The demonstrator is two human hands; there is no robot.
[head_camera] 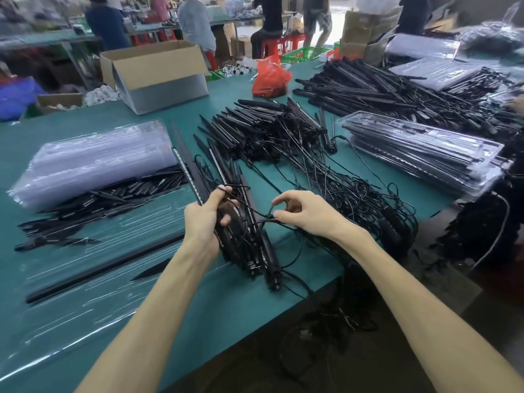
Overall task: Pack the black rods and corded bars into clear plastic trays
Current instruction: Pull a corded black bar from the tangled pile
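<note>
Corded bars (241,241) gripped in L hand (202,219); R hand (309,211) pinches cord (256,212).

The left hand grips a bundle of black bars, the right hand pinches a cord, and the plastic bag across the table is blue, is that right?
Not quite. The head view shows that the plastic bag is red, not blue. The rest holds: the left hand grips the bundle of black bars and the right hand pinches a cord.

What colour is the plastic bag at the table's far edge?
Red-orange bag, clearest in the head view.
</note>
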